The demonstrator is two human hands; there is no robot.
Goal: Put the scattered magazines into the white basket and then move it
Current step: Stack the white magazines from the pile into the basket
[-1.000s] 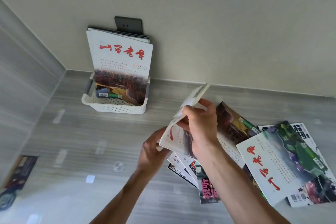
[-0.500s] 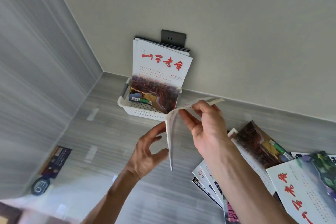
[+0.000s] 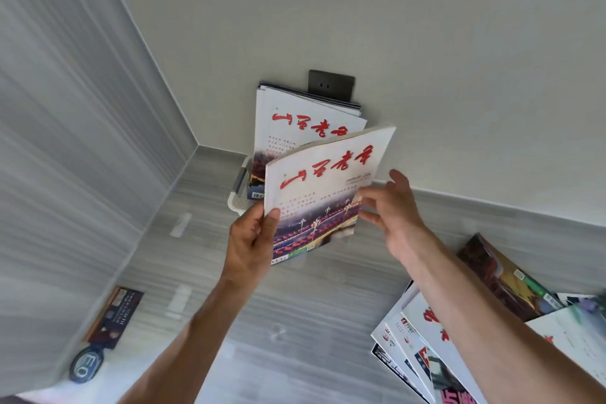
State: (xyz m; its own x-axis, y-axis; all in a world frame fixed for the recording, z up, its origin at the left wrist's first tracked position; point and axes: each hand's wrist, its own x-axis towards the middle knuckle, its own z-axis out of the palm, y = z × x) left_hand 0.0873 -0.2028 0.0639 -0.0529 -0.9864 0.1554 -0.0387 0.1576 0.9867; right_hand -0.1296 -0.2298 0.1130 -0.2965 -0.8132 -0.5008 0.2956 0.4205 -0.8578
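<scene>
Left hand [image 3: 251,239] grips the lower left edge of a magazine [image 3: 323,187], thumb on the cover, holding it upright in front of the basket [image 3: 237,198]; right hand [image 3: 390,213], fingers spread and relaxed, touches the magazine's right edge. The basket stands on the floor [image 3: 295,321] against the wall [image 3: 426,43], below a socket [image 3: 331,85], with magazines already upright inside. A loose pile [image 3: 426,344] lies on the floor at lower right, well apart from the basket.

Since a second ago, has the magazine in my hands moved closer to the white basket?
Yes. The held magazine was over the scattered pile; it now overlaps the white basket by the wall socket, gripped by the left hand.
</scene>
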